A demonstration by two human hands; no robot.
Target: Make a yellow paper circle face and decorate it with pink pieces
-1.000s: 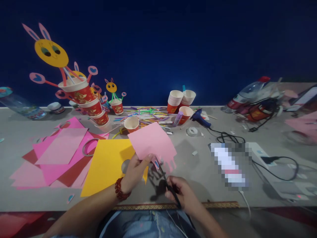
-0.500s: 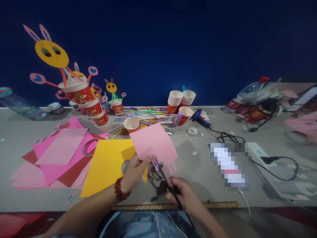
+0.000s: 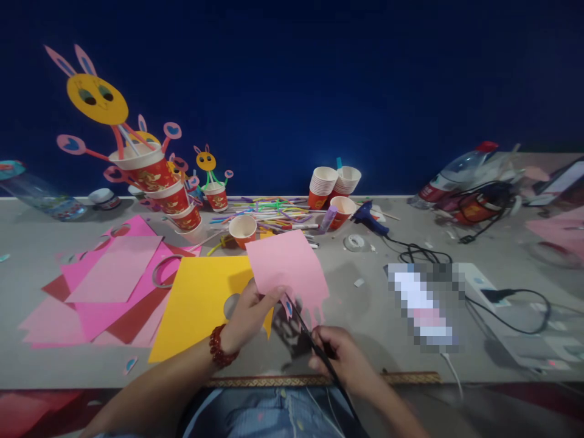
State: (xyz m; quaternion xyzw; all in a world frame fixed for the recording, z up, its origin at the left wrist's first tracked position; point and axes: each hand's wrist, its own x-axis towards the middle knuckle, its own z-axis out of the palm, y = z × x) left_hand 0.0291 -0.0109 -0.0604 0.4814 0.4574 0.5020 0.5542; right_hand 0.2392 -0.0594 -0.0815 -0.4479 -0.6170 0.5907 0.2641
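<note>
Pinches floppy-looking pink paper sheet in left grip, best held near cut; clasps slim black scissors in right grip.

Setting: craft workspace. Evidence: my grey worktop carries coloured paper sheets, stacked paper cups, a pile of markers, tape rolls and a blue glue gun. Finished paper rabbit figures stand in red cups. Plain dark-blue wall behind. Wider building: cannot tell.

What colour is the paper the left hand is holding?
The paper in the left hand is light pink; it shows best in the head view.
</note>
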